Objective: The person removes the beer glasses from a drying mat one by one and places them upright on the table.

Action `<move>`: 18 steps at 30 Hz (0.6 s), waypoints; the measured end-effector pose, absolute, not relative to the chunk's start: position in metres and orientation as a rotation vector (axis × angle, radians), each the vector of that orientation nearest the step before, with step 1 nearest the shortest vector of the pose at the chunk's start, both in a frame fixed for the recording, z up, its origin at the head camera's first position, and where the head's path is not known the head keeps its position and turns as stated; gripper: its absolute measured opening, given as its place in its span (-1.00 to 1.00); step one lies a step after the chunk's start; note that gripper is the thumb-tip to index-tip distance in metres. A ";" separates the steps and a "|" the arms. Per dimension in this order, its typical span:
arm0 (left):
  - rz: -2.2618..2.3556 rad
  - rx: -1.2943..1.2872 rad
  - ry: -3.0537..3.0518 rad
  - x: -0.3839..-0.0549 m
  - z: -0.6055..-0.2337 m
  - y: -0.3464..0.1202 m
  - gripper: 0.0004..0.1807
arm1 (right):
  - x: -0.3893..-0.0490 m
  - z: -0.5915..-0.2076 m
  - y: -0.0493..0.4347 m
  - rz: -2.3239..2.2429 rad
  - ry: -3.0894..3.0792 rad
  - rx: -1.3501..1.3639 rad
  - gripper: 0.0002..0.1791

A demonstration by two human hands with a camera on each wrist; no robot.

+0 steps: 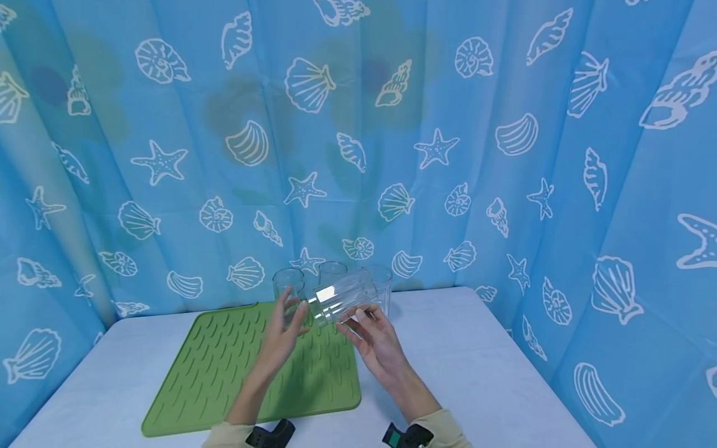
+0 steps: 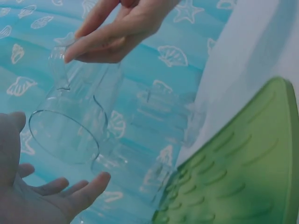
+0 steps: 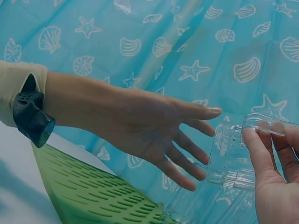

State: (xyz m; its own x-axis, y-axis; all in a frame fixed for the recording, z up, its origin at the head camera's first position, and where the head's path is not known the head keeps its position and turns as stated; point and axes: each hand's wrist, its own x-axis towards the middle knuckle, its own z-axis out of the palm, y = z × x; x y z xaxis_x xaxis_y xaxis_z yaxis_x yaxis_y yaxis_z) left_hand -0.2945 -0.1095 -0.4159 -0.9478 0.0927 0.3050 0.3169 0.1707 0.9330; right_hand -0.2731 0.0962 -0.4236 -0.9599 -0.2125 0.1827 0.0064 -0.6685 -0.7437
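Observation:
My right hand [image 1: 374,345] pinches the handle of a clear glass pitcher [image 1: 343,297], which is tilted on its side in the air with its mouth towards the left. In the left wrist view the pitcher's round rim [image 2: 64,136] and its narrowed neck show clearly. My left hand [image 1: 282,333] is spread just beside the mouth, palm towards it. From the right wrist view, the left fingers [image 3: 184,161] look straight and close to the rim; whether they touch it I cannot tell. Neither palm supports the pitcher's body.
Behind the pitcher stand clear drinking glasses: one [image 1: 281,283] at the left, another [image 1: 333,267] in the middle and a third clear vessel [image 1: 384,283] at the right. A green ridged drying mat [image 1: 207,367] lies on the white table [image 1: 465,373]. A blue shell-print curtain [image 1: 358,168] hangs behind.

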 end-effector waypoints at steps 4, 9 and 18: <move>-1.958 -0.376 -2.242 -0.297 -0.415 -0.105 -0.21 | -0.273 -0.424 0.096 -2.750 1.193 -0.358 -0.94; -2.002 -0.373 -2.248 -0.297 -0.415 -0.101 -0.20 | -0.273 -0.424 0.094 -2.746 1.180 -0.359 -0.96; -2.056 -0.403 -2.208 -0.298 -0.415 -0.097 -0.17 | -0.272 -0.423 0.091 -2.739 1.150 -0.350 -0.97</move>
State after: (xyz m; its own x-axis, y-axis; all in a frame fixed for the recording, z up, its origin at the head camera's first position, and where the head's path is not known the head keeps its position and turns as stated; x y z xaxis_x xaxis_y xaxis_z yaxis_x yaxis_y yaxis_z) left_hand -0.2982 -0.0973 -0.4149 -0.9602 0.1259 0.2493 0.2577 0.0549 0.9647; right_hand -0.2716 0.0911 -0.4231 -0.9616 -0.2262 0.1556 0.0472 -0.6947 -0.7178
